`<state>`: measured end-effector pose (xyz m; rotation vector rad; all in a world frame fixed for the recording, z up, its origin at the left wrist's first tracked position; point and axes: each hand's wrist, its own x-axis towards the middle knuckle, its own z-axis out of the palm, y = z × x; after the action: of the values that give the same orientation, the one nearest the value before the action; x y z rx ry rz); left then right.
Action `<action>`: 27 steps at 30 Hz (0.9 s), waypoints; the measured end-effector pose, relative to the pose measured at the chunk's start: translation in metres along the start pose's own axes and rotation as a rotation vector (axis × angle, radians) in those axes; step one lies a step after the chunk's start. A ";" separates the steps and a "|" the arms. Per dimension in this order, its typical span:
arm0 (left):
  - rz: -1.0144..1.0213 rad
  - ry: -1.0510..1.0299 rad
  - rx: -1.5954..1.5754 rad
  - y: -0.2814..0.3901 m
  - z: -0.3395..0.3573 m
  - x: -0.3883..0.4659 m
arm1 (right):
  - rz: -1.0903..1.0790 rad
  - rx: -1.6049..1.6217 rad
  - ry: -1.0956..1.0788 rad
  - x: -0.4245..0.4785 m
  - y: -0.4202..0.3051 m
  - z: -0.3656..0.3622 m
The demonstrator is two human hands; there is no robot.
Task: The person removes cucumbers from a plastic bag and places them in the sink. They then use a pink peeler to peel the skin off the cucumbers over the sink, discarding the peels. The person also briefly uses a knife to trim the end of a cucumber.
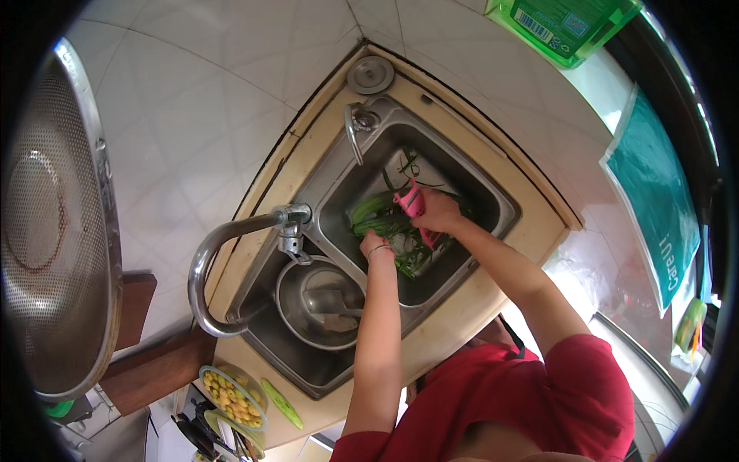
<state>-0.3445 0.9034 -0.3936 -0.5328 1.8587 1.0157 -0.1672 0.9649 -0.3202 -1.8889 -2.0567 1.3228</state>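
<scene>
My right hand (440,212) grips a pink peeler (411,202) over the right-hand sink basin (491,216). Lower and to the left, my left hand (376,245) has its fingers closed at the end of a long green gourd (372,209); much of the gourd is hidden by peelings and by my hands. Dark green strips of peel (409,263) lie under and around both hands, with a few more curls (409,164) towards the back of the basin. A second pinkish-red piece (430,238) shows below my right hand, too covered to identify.
A steel bowl (288,315) holding a cleaver-like blade sits in the left basin, beneath a curved faucet (199,271). A pale peeled gourd (282,404) lies on the counter beside a bowl of yellow fruit (231,398). A large metal strainer (63,231) hangs at left.
</scene>
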 end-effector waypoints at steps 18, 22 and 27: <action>-0.111 0.319 -0.338 -0.006 0.037 0.008 | -0.106 0.961 0.027 -0.098 0.009 -0.096; 0.154 -0.006 -0.286 -0.005 0.006 -0.028 | -0.186 0.994 0.020 -0.111 0.011 -0.111; 0.505 -0.507 -0.446 0.008 -0.022 -0.080 | -0.257 1.038 0.017 -0.122 0.007 -0.125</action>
<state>-0.3227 0.8857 -0.3158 -0.0256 1.3295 1.7396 -0.0612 0.9298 -0.1857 -1.1094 -1.1106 1.7584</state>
